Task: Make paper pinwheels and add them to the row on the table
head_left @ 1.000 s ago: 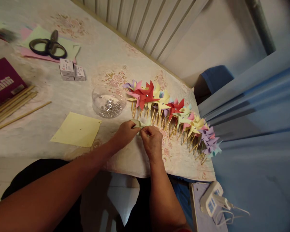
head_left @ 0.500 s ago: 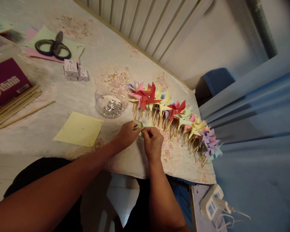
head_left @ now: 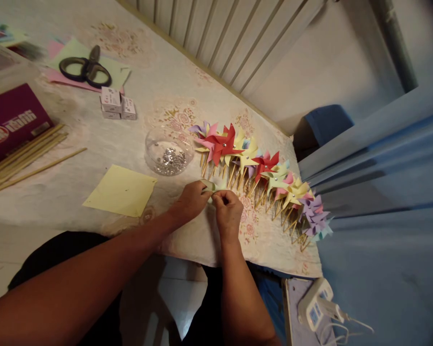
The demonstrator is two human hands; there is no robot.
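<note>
My left hand [head_left: 194,199] is closed on a pale green paper pinwheel [head_left: 222,184], whose folded blades show above my fingers. My right hand [head_left: 229,211] pinches at the middle of the same paper, thumb and forefinger together; anything small between them is hidden. Just behind my hands stands a clear round dish [head_left: 169,151] with many small silvery pieces inside. To the left lies a flat yellow paper square [head_left: 120,191]. Finished-looking pinwheels [head_left: 263,166] on sticks lie in a long row to the right of my hands.
Black-handled scissors [head_left: 85,69] rest on coloured paper sheets [head_left: 120,74]. Small white boxes [head_left: 111,99] are stacked nearby. Wooden sticks [head_left: 32,156] lie by a purple box [head_left: 14,120] at the left. A white power strip [head_left: 315,302] with cables sits beyond the table's right corner.
The view has shifted slightly, so the things on the table appear a little further right. Both hands stay together at the green paper with almost the same grip.
</note>
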